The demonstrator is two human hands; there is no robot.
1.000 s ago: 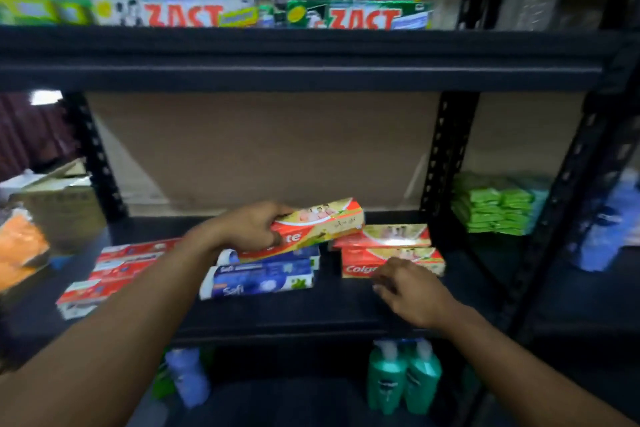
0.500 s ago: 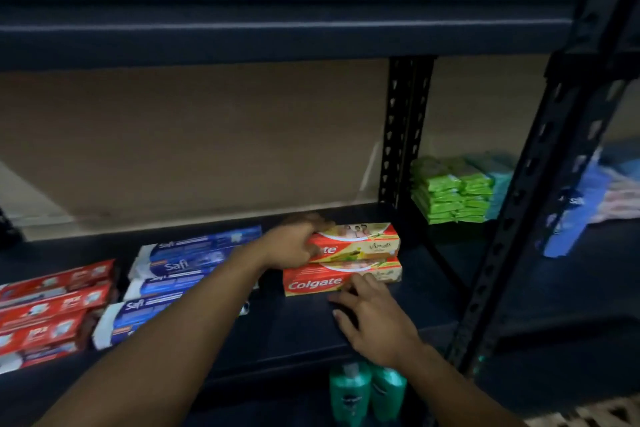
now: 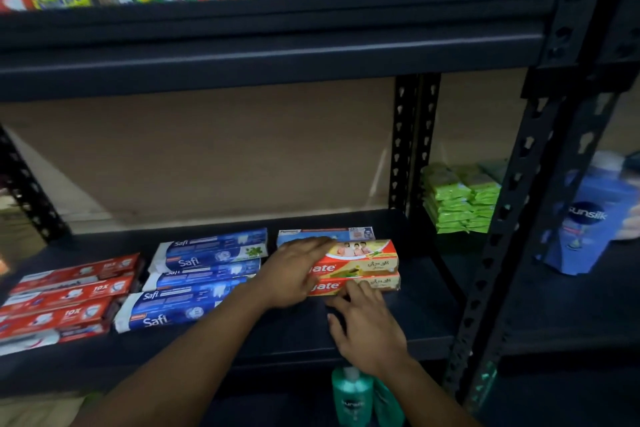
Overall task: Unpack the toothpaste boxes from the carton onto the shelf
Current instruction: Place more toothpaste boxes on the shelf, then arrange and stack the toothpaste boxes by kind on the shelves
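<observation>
Bare forearms (image 3: 194, 350), bare left grip (image 3: 292, 274), right grip (image 3: 367, 331)

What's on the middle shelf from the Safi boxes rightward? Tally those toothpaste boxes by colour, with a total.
Dark blue Safi boxes: 3
Red and yellow Colgate boxes: 2, stacked
Pale blue box behind the Colgate stack: 1
Total: 6 in view
</observation>
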